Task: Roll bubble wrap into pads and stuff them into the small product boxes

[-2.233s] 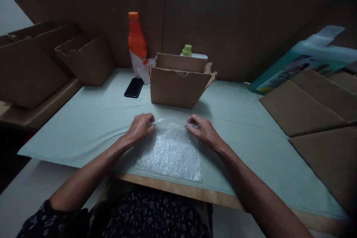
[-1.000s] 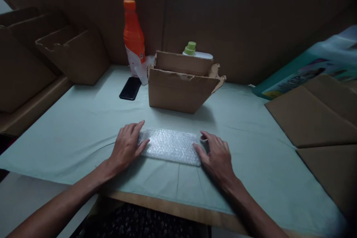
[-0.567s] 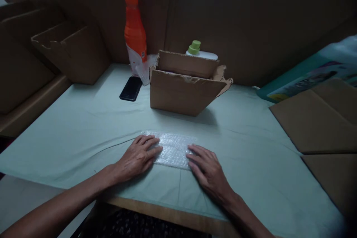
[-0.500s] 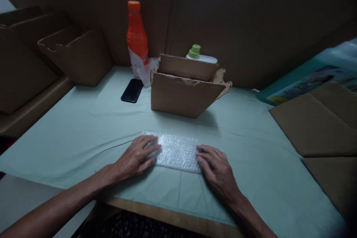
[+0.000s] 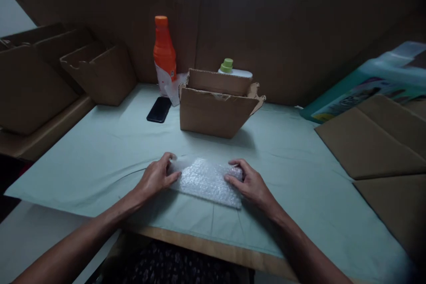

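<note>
A folded sheet of clear bubble wrap [image 5: 204,181] lies on the pale green table cover [image 5: 109,142] in front of me. My left hand [image 5: 156,177] grips its left end, thumb on top and fingers curled round the edge. My right hand [image 5: 249,183] grips its right end the same way. The far edge of the wrap is lifted a little off the cover between the two hands. Behind it stands an open cardboard box [image 5: 216,105] with torn flaps.
An orange bottle [image 5: 164,55] and a green-capped white bottle [image 5: 229,67] stand at the back. A black phone [image 5: 159,109] lies left of the box. Cardboard holders [image 5: 100,71] stand at the left; flat cardboard sheets [image 5: 376,142] and a teal printed pack [image 5: 359,91] lie at the right.
The flat sheet was folded into a narrow strip and pressed down under both palms. Now both hands have curled round the strip's ends and its far edge is raised.
</note>
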A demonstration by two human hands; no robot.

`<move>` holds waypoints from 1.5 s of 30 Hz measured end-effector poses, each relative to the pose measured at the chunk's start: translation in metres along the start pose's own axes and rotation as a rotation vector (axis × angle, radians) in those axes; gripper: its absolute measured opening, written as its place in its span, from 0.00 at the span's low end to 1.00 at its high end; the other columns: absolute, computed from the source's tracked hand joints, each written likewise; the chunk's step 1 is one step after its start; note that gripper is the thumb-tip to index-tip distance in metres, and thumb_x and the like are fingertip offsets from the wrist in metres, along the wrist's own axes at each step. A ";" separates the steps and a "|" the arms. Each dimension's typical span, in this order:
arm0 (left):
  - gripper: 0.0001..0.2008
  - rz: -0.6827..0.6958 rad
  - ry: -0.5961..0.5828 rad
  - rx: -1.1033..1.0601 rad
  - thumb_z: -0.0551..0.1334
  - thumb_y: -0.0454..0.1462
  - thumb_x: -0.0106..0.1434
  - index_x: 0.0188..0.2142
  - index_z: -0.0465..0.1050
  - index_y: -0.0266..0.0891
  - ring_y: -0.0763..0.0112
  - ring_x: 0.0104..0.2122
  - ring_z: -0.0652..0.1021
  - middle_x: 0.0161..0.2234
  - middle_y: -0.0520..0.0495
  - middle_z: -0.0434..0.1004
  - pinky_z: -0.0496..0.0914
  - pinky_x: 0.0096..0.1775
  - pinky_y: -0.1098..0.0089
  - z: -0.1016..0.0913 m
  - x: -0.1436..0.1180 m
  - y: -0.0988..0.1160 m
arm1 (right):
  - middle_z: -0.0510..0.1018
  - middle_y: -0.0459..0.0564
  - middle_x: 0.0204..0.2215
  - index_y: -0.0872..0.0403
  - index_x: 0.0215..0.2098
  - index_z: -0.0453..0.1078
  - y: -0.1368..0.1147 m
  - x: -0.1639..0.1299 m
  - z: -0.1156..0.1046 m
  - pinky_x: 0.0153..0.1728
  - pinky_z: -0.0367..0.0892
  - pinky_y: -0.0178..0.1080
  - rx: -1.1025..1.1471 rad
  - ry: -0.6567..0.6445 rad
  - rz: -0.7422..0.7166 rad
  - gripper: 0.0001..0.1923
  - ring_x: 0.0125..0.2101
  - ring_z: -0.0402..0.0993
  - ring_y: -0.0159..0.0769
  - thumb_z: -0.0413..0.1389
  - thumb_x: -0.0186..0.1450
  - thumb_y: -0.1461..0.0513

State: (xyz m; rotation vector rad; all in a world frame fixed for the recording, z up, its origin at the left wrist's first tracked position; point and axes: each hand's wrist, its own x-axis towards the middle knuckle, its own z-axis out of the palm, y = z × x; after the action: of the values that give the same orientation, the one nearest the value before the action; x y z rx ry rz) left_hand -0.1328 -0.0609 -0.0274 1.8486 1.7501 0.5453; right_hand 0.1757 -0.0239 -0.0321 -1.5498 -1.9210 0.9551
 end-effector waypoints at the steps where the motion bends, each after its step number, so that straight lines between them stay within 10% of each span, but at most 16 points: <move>1: 0.30 -0.026 -0.010 -0.048 0.61 0.43 0.62 0.62 0.61 0.37 0.67 0.26 0.74 0.27 0.54 0.74 0.68 0.33 0.67 -0.002 -0.004 0.002 | 0.79 0.49 0.35 0.52 0.54 0.67 0.001 -0.003 -0.004 0.33 0.70 0.41 0.093 -0.011 0.048 0.28 0.28 0.73 0.36 0.61 0.59 0.51; 4: 0.45 -0.030 -0.070 -0.211 0.61 0.46 0.63 0.72 0.40 0.39 0.71 0.24 0.70 0.32 0.54 0.75 0.66 0.31 0.69 -0.007 -0.017 0.004 | 0.78 0.58 0.47 0.52 0.68 0.55 0.003 -0.017 -0.020 0.36 0.73 0.43 0.311 -0.079 0.158 0.44 0.32 0.76 0.36 0.62 0.58 0.49; 9: 0.19 0.151 -0.174 -0.203 0.57 0.37 0.63 0.54 0.75 0.42 0.66 0.36 0.76 0.41 0.46 0.77 0.70 0.40 0.65 0.002 -0.030 -0.005 | 0.75 0.60 0.56 0.50 0.67 0.61 -0.004 -0.048 -0.030 0.49 0.73 0.50 0.289 -0.178 0.191 0.39 0.43 0.78 0.43 0.61 0.60 0.51; 16: 0.15 0.338 -0.073 -0.002 0.54 0.26 0.57 0.37 0.77 0.40 0.68 0.31 0.79 0.31 0.49 0.77 0.71 0.34 0.69 0.024 -0.037 -0.007 | 0.79 0.56 0.55 0.51 0.58 0.74 -0.011 -0.054 -0.010 0.57 0.69 0.52 -0.011 -0.224 0.012 0.24 0.54 0.76 0.50 0.55 0.63 0.58; 21: 0.13 0.639 0.424 0.022 0.56 0.26 0.64 0.41 0.76 0.40 0.73 0.32 0.78 0.33 0.49 0.76 0.72 0.35 0.75 -0.034 -0.003 0.036 | 0.82 0.50 0.49 0.45 0.57 0.73 -0.058 -0.013 -0.061 0.49 0.75 0.44 -0.213 0.176 -0.496 0.20 0.47 0.80 0.41 0.53 0.68 0.64; 26: 0.10 0.848 0.939 0.226 0.61 0.28 0.64 0.41 0.80 0.38 0.68 0.38 0.78 0.34 0.46 0.78 0.72 0.41 0.70 -0.120 0.098 0.098 | 0.81 0.51 0.50 0.50 0.54 0.74 -0.129 0.090 -0.134 0.52 0.71 0.44 -0.285 0.733 -0.753 0.19 0.49 0.78 0.43 0.58 0.65 0.63; 34: 0.13 0.320 -0.122 0.454 0.61 0.27 0.53 0.31 0.84 0.40 0.67 0.29 0.79 0.25 0.49 0.81 0.69 0.35 0.70 -0.154 0.208 0.124 | 0.79 0.46 0.25 0.52 0.29 0.77 -0.144 0.197 -0.146 0.27 0.61 0.33 -0.925 -0.147 -0.229 0.07 0.27 0.74 0.35 0.57 0.55 0.66; 45: 0.13 0.305 -0.344 0.510 0.59 0.34 0.62 0.41 0.81 0.37 0.70 0.36 0.81 0.34 0.53 0.83 0.71 0.43 0.71 -0.164 0.216 0.123 | 0.81 0.55 0.30 0.54 0.30 0.77 -0.156 0.201 -0.137 0.33 0.67 0.42 -1.118 -0.166 -0.112 0.05 0.34 0.78 0.47 0.65 0.54 0.62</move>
State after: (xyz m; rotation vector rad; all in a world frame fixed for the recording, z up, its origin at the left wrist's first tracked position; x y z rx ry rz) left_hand -0.1222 0.1681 0.1622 2.4078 1.4687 -0.1360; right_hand 0.1320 0.1834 0.1644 -1.8660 -2.8422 -0.1582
